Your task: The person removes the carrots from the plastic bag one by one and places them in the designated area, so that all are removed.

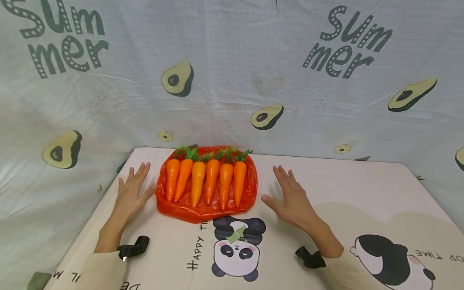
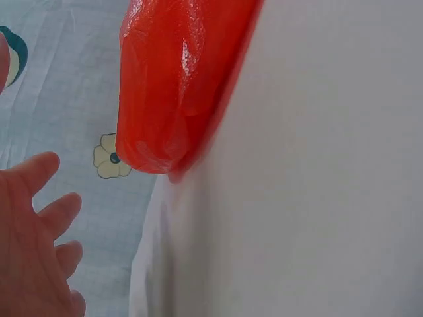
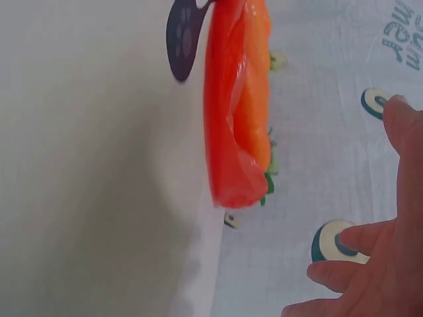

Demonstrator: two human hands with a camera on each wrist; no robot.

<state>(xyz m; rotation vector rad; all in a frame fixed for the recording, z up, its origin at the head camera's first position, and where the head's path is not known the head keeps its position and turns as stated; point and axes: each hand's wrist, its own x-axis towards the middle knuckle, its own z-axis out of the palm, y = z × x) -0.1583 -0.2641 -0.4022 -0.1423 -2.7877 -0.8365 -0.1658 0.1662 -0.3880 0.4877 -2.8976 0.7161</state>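
Several orange carrots (image 1: pixel 198 181) with green tops lie side by side on a red plastic bag (image 1: pixel 195 215), whose edges rise around them. My left hand (image 1: pixel 132 197) is at the bag's left side, fingers spread and straight, the thumb tip right at the bag's edge in the head view. To the right of the bag is my right hand (image 1: pixel 291 199), also spread, its thumb pointing toward the bag across a small gap. Neither hand holds anything. The left wrist view shows the bag's rounded side (image 2: pixel 165 99); the right wrist view shows an orange carrot (image 3: pixel 253 99) above the bag's rim.
The bag sits near the back of a table with a pale cover (image 1: pixel 166 249) printed with pandas and lettering. Behind the table hangs a light cloth (image 1: pixel 224 72) with avocado and "summer" prints. Each wrist wears a black camera (image 1: pixel 134 247). A greenish object (image 1: pixel 38 280) is at the lower left.
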